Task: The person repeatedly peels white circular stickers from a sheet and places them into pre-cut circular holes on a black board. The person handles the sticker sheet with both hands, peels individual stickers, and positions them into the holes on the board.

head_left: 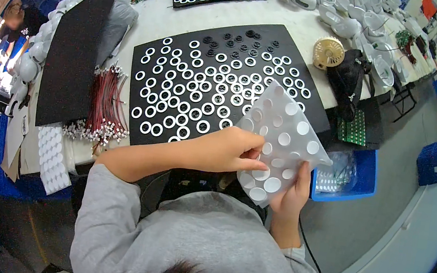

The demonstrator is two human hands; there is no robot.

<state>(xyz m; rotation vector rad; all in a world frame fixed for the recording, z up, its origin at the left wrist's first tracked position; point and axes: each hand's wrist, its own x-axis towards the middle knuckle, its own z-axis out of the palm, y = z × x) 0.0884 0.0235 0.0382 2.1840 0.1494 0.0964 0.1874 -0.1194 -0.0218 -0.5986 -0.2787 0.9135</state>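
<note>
A translucent sheet (pixel 300 148) dotted with white round stickers is held up in front of me, tilted, over the near right part of the black mat (pixel 139 125). My right hand (pixel 291 194) grips its lower right edge, thumb on the front. Against the sheet's left side, my left hand (pixel 233 148) has its fingers curled and thumb drawn in, close to a white sticker; what lies between the fingertips is hidden. Many white-rimmed black rings (pixel 195 114) are spread over the mat. Several plain black round parts (pixel 235 54) sit toward its far edge.
Red and black wire bundles (pixel 106 101) lie left of the mat, beside a sticker strip (pixel 53 161). A blue bin (pixel 366 177) stands at the right, near green circuit boards (pixel 352 127), a black bag (pixel 346 79) and a tan fan (pixel 328 52). White shells (pixel 351 24) crowd the back right.
</note>
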